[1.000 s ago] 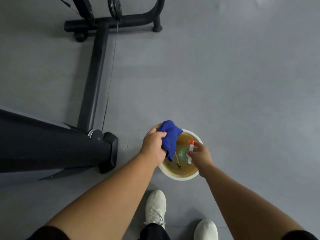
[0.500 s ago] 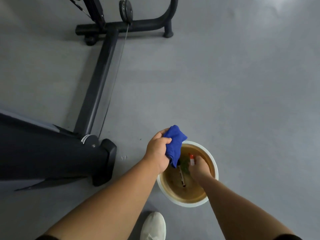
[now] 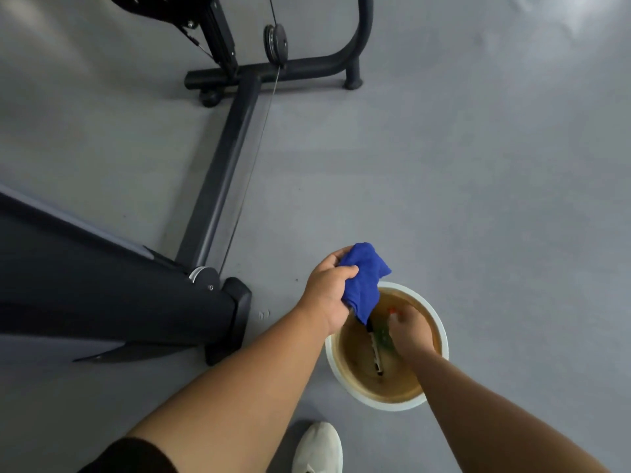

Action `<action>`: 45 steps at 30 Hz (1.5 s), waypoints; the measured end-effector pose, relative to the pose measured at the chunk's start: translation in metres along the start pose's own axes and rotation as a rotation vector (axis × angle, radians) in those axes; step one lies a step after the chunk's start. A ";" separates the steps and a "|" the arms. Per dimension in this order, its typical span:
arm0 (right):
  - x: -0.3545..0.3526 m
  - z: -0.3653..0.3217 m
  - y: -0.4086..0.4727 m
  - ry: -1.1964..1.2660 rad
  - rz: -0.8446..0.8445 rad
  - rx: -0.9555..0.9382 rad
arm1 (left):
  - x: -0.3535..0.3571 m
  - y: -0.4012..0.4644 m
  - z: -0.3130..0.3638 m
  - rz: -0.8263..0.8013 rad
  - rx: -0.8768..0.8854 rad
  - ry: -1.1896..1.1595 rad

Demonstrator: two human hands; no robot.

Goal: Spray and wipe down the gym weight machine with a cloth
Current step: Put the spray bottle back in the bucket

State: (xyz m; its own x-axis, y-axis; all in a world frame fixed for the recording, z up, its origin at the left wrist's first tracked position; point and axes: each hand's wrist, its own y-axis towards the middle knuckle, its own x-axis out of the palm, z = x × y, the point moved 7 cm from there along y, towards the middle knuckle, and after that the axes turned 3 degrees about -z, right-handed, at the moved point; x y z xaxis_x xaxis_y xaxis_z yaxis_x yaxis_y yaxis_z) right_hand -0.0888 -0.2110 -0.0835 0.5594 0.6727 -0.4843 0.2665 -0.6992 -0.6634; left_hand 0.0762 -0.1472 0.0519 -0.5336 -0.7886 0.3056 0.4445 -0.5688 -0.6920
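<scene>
Partly hidden, right hand (image 3: pixel 408 331) (blurred) inside bucket (image 3: pixel 440 322).

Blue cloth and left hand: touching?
Touching. The head view shows the left hand with fingers curled round the bunched blue cloth, thumb pressed on its top, above the bucket.

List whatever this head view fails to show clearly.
- Spray bottle: mostly covered by the right hand inside the bucket; the grip is unclear.
- Weight machine: cut off by the top and left edges.
- Dark tool in the bucket: too blurred to identify.
</scene>
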 end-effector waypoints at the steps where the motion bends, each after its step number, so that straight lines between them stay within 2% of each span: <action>1: -0.012 -0.009 -0.010 0.081 0.029 -0.014 | 0.002 -0.009 0.003 0.000 -0.003 -0.016; 3: -0.034 -0.031 -0.031 0.398 0.045 -0.012 | 0.004 -0.028 0.008 0.009 -0.012 -0.042; 4: -0.043 -0.046 -0.043 0.612 -0.020 0.028 | 0.008 -0.041 0.015 0.000 -0.011 -0.057; 6: -0.055 -0.082 -0.073 0.953 -0.288 0.161 | 0.021 -0.071 0.035 -0.019 -0.003 -0.090; 8: -0.078 -0.121 -0.110 1.039 -0.493 0.183 | 0.040 -0.104 0.058 -0.062 0.012 -0.116; 14: -0.175 -0.212 -0.225 1.067 -0.477 0.041 | 0.102 -0.232 0.145 -0.233 0.048 -0.179; 17: -0.220 -0.259 -0.288 0.888 -0.438 -0.049 | 0.128 -0.293 0.189 -0.255 0.074 -0.110; 21: -0.294 -0.322 -0.363 0.652 -0.250 -0.198 | 0.149 -0.377 0.254 -0.276 0.125 0.048; 25: -0.344 -0.377 -0.446 0.519 -0.326 -0.320 | 0.159 -0.457 0.305 -0.350 0.180 0.075; 27: -0.361 -0.395 -0.487 0.448 -0.275 -0.404 | 0.162 -0.490 0.327 -0.375 0.231 0.032; 29: -0.380 -0.410 -0.542 0.265 -0.064 -0.629 | 0.158 -0.528 0.347 -0.378 0.276 -0.026; 31: -0.386 -0.424 -0.607 -0.063 0.220 -0.955 | 0.149 -0.563 0.366 -0.389 0.309 -0.110; 33: -0.368 -0.437 -0.668 -0.376 0.382 -1.258 | 0.135 -0.600 0.385 -0.412 0.324 -0.205; 34: -0.354 -0.443 -0.692 -0.485 0.418 -1.352 | 0.126 -0.619 0.392 -0.425 0.326 -0.257; 38: -0.283 -0.473 -0.793 -0.688 0.549 -1.492 | 0.058 -0.716 0.415 -0.437 0.337 -0.452; 42: -0.211 -0.498 -0.883 -0.688 0.649 -1.567 | -0.029 -0.790 0.433 -0.384 0.375 -0.589; 45: -0.166 -0.518 -0.937 -0.556 0.610 -1.629 | -0.095 -0.832 0.449 -0.329 0.406 -0.631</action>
State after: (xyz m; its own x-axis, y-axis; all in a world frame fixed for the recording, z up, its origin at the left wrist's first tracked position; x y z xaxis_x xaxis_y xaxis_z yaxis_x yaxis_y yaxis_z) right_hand -0.0251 0.2069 0.9136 0.6548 0.0180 -0.7556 0.7506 -0.1333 0.6472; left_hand 0.0806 0.2963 0.8918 -0.2304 -0.4806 0.8461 0.6263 -0.7387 -0.2490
